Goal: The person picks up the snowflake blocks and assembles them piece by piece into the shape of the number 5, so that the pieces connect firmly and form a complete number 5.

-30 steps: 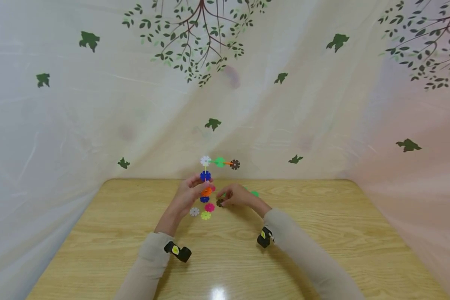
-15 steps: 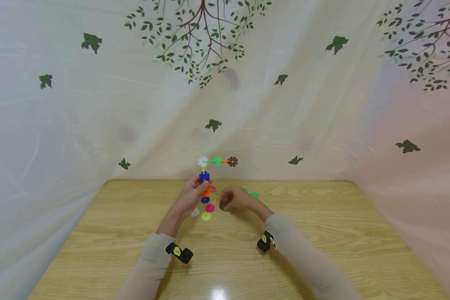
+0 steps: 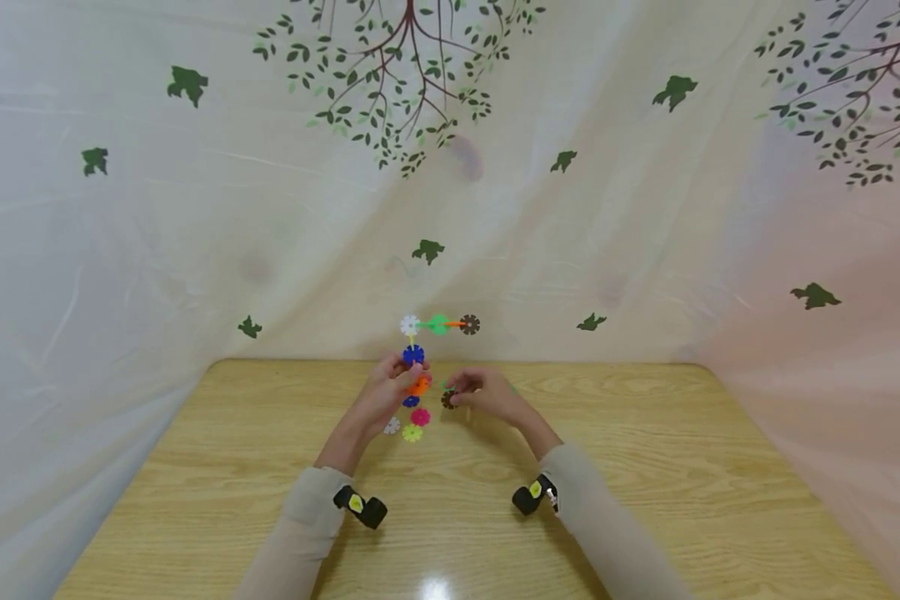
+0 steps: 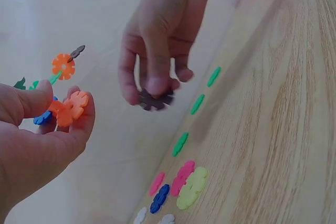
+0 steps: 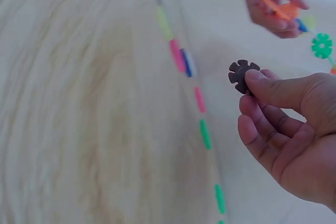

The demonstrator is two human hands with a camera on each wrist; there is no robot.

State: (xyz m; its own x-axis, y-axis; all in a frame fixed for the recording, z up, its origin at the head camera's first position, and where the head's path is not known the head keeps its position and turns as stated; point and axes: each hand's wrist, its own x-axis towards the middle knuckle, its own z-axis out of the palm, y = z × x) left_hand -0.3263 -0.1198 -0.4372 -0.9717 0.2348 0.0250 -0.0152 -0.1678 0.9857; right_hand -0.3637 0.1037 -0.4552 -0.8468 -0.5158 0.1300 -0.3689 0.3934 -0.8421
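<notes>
My left hand (image 3: 381, 393) grips a linked chain of notched plastic snowflake discs near its orange disc (image 4: 72, 109). From there the chain rises through a blue disc (image 3: 413, 355) to a white disc (image 3: 409, 325). It then runs right through a green disc (image 3: 438, 324) and an edge-on orange one to a brown disc (image 3: 469, 324). Between thumb and fingers, my right hand (image 3: 489, 393) pinches a separate brown snowflake disc (image 5: 240, 75). In both wrist views this disc is held up off the table, apart from the chain.
Loose discs lie on the wooden table (image 3: 645, 483) below the hands: pink (image 3: 420, 417), yellow (image 3: 412, 433), white (image 3: 392, 426) and blue (image 3: 411, 402). Several green discs (image 4: 197, 104) lie in a line beyond. A leaf-printed curtain (image 3: 570, 233) hangs behind the table's far edge.
My right hand has picked up the brown disc from the table and moved slightly right with it. My left hand keeps its grip on the chain, nearly in place.
</notes>
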